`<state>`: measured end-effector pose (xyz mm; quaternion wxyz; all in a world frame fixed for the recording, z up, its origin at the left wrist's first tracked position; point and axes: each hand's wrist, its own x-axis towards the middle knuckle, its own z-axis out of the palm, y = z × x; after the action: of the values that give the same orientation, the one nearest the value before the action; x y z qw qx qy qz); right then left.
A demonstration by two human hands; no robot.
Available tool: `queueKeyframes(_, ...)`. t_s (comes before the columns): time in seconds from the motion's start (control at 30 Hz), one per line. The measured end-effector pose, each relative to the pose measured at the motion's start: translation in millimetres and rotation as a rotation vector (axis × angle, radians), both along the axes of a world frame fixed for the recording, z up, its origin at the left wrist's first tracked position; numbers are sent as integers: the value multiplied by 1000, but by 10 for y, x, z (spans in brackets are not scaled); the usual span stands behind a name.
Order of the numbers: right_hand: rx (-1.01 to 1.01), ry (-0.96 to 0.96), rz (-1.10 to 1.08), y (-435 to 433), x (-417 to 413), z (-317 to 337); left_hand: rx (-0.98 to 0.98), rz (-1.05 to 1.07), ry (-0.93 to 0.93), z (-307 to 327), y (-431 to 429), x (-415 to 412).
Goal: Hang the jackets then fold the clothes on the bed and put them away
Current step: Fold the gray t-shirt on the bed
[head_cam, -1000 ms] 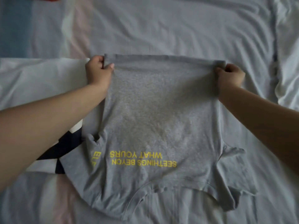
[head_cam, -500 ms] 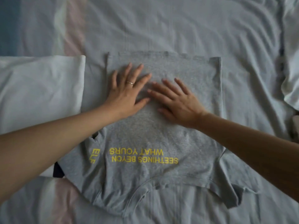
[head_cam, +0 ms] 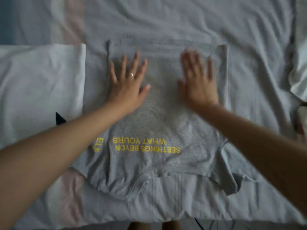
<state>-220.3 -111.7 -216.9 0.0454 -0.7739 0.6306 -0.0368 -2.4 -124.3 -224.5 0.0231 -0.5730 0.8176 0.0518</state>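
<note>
A grey T-shirt (head_cam: 159, 123) with yellow lettering lies flat on the bed, its collar toward me and its hem at the far side. My left hand (head_cam: 127, 85) rests palm down on the shirt's far left part, fingers spread, a ring on one finger. Palm down as well, my right hand (head_cam: 197, 83) lies on the far right part near the shirt's right edge; it is blurred. Neither hand holds anything.
The bed is covered by a wrinkled grey sheet (head_cam: 166, 20). A white folded garment (head_cam: 39, 87) with a dark patch lies left of the shirt. More pale cloth (head_cam: 299, 77) is bunched at the right edge. The bed's near edge runs along the bottom.
One second ago both hands gripped the shirt's far corners. They let go and laid flat at the middle; since then they have slid apart toward the shirt's left and right sides.
</note>
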Motion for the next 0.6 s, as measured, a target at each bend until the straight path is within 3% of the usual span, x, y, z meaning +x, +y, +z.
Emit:
queueKeyframes(0.1,56,-7,367,770,290,-74,-12,-235,-26,-73,666,-57)
queueKeyframes(0.17,134,44,390,1031,49,-175,-10,-225,-79,-159,883,159)
queueKeyframes(0.43,333,76,-349,1395,-1063,-104,88,-41,-167,-158,880,573)
queueKeyframes(0.53,304,-160,-564,1614,-1024,48,47,34,-115,-94,1035,393)
queueKeyframes(0.6,269,-251,-616,1793,-948,151,47,-71,-78,-112,1345,306)
